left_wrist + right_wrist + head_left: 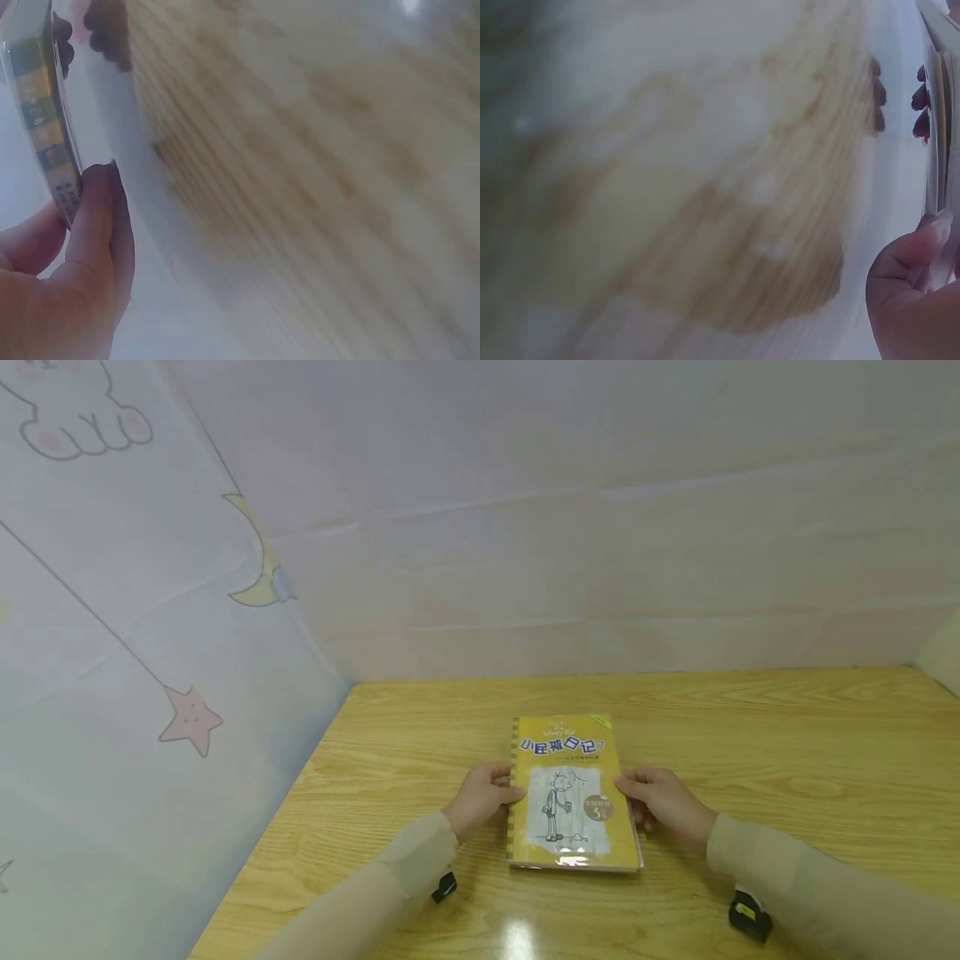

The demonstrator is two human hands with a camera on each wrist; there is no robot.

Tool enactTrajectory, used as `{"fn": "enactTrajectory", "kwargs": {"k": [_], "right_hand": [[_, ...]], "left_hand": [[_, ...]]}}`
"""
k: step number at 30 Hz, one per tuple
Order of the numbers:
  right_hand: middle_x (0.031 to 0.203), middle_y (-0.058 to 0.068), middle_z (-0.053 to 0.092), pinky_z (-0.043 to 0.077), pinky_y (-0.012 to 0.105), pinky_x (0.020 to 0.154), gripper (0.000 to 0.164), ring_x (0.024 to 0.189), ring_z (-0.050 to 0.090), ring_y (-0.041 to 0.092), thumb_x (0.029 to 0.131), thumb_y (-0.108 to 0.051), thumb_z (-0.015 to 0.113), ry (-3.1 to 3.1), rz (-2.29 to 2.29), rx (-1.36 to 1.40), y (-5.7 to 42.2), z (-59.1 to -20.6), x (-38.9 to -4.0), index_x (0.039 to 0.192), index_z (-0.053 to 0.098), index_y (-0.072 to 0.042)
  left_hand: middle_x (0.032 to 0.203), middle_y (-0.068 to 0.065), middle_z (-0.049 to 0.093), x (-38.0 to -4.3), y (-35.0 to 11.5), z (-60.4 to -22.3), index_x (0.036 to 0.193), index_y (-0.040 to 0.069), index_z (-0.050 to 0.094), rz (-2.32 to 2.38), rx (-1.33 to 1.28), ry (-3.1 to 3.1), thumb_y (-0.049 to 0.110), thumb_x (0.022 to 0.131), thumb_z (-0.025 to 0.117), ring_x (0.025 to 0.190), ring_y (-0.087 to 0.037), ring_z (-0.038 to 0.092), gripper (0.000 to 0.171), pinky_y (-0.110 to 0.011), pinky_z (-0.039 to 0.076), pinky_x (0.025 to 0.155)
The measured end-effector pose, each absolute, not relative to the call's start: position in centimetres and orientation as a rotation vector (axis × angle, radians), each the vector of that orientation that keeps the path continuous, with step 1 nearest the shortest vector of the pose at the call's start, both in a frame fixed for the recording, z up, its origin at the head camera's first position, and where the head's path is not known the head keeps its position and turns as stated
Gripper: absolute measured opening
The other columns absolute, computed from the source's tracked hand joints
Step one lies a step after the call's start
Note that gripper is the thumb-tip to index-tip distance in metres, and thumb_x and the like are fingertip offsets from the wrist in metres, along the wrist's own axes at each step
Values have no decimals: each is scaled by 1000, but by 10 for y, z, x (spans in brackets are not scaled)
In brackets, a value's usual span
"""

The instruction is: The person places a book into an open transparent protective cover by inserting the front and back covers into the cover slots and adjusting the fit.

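A yellow paperback book (pixel 555 752) in a clear cover, with a cartoon figure on its front, faces up over the wooden table. My left hand (pixel 480 800) pinches its spine side, thumb on top and fingers beneath. On the opposite side my right hand (pixel 670 803) grips the page edge, its thumb on the cover. The left wrist view shows the striped spine (pixel 41 112) above the tabletop, with my left hand (pixel 79 262) at its lower end. In the right wrist view the pages (pixel 943 135) appear at the right border, fingertips showing under the book.
The wooden table (pixel 787 752) reaches back to a pale wall sheet (pixel 600 552). To the left stands another sheet printed with a star (pixel 192 720) and a moon. Black wrist devices (pixel 750 913) sit under both sleeves, close to the tabletop.
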State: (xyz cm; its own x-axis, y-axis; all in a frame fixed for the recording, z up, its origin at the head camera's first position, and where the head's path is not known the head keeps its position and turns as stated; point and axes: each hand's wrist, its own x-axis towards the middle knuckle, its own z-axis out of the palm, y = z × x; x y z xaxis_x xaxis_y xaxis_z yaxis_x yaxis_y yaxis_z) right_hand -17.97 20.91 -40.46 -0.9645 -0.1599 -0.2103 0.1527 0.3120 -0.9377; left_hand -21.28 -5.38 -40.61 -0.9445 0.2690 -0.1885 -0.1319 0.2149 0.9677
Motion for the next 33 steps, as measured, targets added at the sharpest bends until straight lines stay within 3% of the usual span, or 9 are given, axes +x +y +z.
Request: {"fn": "enactTrajectory", "kwargs": {"k": [10,19,33], "right_hand": [[64,1,53,44,24,51,25,58,49,12,102,-15,48,2348,-1648,-23,207,-404,-182,93,60,5],[68,4,57,49,26,54,25,60,53,13,101,-12,49,2346,-1599,84,203,-406,-184,102,59,11],[70,8,58,52,27,54,19,58,56,14,100,-6,47,2295,-1467,-55,210,-400,-193,100,56,11]], "left_hand": [[98,-15,67,-215,-50,-405,128,-16,50,1724,95,2240,-6,90,63,81,-18,64,42,-31,56,72],[95,-10,67,-217,-45,-409,123,-8,59,1599,114,2307,-4,91,63,80,-16,62,33,-31,54,72],[90,-12,61,-216,-43,-402,111,-11,61,1472,125,2397,-8,89,62,79,-16,56,22,-30,52,72]]}}
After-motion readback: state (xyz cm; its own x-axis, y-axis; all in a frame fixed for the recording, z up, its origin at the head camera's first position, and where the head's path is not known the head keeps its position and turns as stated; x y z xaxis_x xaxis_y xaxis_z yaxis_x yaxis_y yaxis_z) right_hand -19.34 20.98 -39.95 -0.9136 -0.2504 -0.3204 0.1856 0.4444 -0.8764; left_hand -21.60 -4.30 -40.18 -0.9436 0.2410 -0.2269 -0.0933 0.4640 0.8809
